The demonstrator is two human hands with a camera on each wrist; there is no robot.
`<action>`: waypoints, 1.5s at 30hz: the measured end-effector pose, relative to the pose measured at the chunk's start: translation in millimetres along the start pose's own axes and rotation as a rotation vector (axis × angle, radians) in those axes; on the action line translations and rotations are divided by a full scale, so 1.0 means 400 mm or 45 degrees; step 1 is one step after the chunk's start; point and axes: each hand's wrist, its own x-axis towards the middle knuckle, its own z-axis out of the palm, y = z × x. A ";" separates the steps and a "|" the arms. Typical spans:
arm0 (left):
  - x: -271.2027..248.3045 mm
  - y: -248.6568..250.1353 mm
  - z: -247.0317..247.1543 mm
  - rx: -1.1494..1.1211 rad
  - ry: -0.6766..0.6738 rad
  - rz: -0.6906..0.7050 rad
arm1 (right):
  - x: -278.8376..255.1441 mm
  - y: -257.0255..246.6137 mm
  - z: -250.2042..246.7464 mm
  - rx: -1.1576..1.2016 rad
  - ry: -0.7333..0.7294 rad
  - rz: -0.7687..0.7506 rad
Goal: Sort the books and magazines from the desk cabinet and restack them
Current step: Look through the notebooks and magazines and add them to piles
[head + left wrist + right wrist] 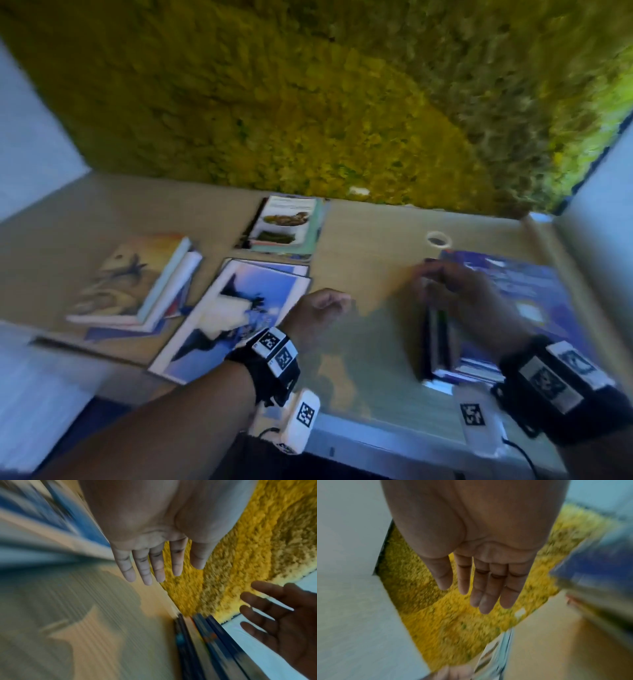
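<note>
Sorting in progress on a wooden bench (376,308) backed by a yellow-green mossy wall panel (308,102). Four groups lie on the bench: a thick book with a fish cover (120,284) resting on other books at the left; a large magazine with a blue-and-white cover (236,315) beside it, its near corner at the front edge of the bench; a small pile topped by a food-cover magazine (287,222) towards the wall; and a blue stack (507,308) at the right. The left hand (322,308) hovers over bare bench between the large magazine and the blue stack; the wrist view shows its fingers straight and apart, holding nothing. The right hand (469,298) is over the left edge of the blue stack, fingers extended and holding nothing; whether it touches the stack cannot be told through the motion blur. A small white ring (438,240) sits near the stack's far corner.

Likely hazards, as a judgement:
- The large magazine could slide off if brushed by the left forearm.
- The fish-cover book sits askew on its pile; adding weight may topple it.
- Fast reaches may knock the blue stack's thin spines out of line.
</note>
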 end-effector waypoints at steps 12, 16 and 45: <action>-0.136 -0.146 -0.776 0.749 0.747 -0.143 | 0.255 -0.194 0.796 0.445 -0.717 0.457; -0.108 -0.179 -0.933 0.889 0.827 -0.383 | 0.322 -0.245 0.957 0.364 -0.761 0.500; -0.001 0.100 -0.421 -0.228 0.130 0.159 | 0.218 -0.188 0.444 0.454 0.194 0.457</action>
